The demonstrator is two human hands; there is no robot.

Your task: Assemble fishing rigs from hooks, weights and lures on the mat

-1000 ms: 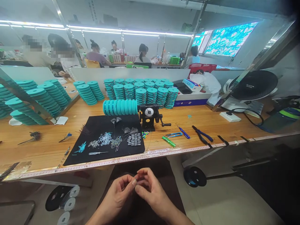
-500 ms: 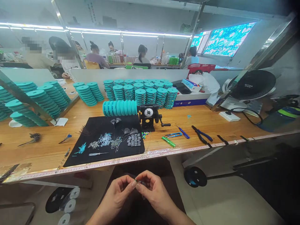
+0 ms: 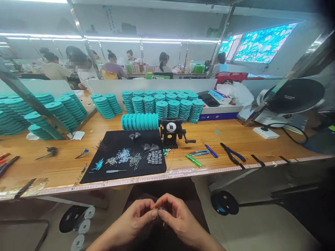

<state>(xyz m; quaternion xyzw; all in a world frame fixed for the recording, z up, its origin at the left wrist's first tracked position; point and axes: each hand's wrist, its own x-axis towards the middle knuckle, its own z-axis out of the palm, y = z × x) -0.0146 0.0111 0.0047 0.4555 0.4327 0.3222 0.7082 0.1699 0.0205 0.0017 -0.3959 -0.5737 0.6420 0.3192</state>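
Below the table edge, over my lap, my left hand point(image 3: 139, 218) and my right hand point(image 3: 176, 217) meet fingertip to fingertip. Both are closed in a pinch, thumbs almost touching. Whatever is pinched between them is tiny and mostly covered by the fingers; I cannot make out its kind. Just beyond the hands, a black mat point(image 3: 104, 153) carries sorted small parts: grey cylinders point(image 3: 155, 157), pale clear pieces point(image 3: 123, 156), metal bits point(image 3: 135, 159) and teal slivers point(image 3: 98, 164). A small screwdriver point(image 3: 116, 171) lies at the mat's front.
Behind the mat stands a black hand-crank winder point(image 3: 170, 132) bearing teal spools point(image 3: 140, 121). Stacked spools point(image 3: 162, 108) line the back. Pliers point(image 3: 232, 153), thread snips point(image 3: 199, 152), a blue pen-like tool point(image 3: 210, 150) and a green tool point(image 3: 193, 160) lie right. A black fan point(image 3: 290, 96) stands far right.
The view has shifted, so the table and its items sit slightly farther right. My hands stay together in their pinch, and the fingers have moved only a little.
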